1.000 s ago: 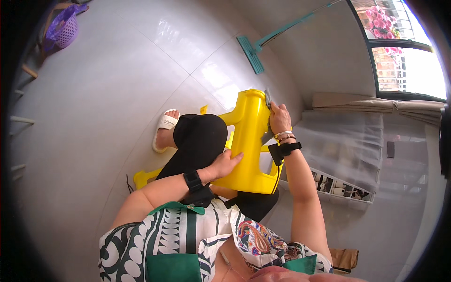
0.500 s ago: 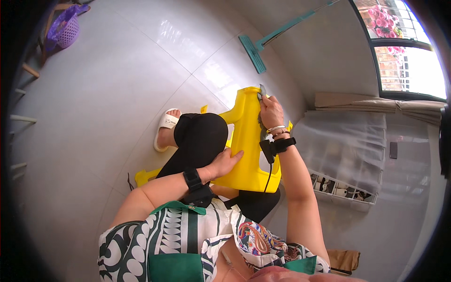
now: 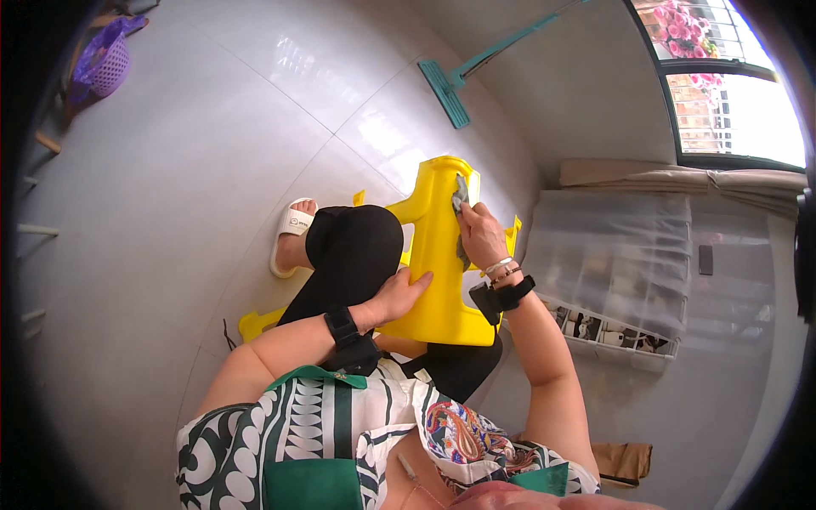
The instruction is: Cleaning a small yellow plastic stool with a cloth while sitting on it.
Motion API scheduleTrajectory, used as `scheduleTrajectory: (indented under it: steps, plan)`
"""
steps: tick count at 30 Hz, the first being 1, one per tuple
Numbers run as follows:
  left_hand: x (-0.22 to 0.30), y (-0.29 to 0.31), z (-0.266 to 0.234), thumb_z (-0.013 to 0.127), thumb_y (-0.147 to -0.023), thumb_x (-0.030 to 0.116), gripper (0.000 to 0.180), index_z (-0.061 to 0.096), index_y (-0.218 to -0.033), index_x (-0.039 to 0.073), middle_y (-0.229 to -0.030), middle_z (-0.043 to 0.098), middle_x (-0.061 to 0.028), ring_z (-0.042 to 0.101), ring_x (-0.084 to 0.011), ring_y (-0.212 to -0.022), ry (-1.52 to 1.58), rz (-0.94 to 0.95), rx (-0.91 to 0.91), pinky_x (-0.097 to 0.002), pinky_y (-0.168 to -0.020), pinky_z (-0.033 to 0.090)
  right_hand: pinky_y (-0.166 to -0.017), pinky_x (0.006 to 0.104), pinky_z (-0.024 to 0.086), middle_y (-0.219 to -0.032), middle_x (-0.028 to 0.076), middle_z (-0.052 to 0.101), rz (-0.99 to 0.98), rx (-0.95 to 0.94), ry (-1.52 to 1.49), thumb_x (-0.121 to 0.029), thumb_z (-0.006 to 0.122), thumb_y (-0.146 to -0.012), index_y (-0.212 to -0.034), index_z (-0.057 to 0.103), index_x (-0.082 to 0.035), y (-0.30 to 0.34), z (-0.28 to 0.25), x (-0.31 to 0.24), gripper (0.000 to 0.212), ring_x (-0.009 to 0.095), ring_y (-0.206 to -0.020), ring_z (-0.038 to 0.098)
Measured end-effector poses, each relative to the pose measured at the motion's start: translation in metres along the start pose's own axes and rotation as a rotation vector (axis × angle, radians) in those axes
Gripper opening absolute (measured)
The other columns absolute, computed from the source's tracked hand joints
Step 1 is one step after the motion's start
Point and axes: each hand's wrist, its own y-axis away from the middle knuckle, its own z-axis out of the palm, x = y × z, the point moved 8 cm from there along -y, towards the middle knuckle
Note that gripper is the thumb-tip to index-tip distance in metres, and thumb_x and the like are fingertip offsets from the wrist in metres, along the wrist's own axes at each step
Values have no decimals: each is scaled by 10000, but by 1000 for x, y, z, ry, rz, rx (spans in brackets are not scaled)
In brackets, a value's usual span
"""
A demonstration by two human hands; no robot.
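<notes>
Under right hand (image 3: pixel 481 235): grey cloth (image 3: pixel 460 197) mostly hidden, on yellow stool (image 3: pixel 438 280).

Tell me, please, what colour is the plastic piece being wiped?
Bright yellow; the plastic piece shows best in the head view.
</notes>
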Motion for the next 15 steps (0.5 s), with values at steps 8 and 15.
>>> scheduleTrajectory:
  steps: [8,15]
  plan:
    - [7,2,1,417,-913,375,473,461,-1137,-39,-1055,575,-169,566,-241,-960,41,-7,-24,-321,-832,426,-707,412,433,-827,169,543,127,34,101,-193,498,-831,-832,588,-39,-62,8,25,178,347,-801,539]
    - [-5,-2,2,419,-913,378,473,460,-1141,-35,-1061,569,-164,562,-227,-957,68,-35,-2,-326,-840,421,-646,405,454,-817,151,540,-32,159,11,-183,505,-826,-888,582,-54,-56,0,-10,162,336,-750,556]
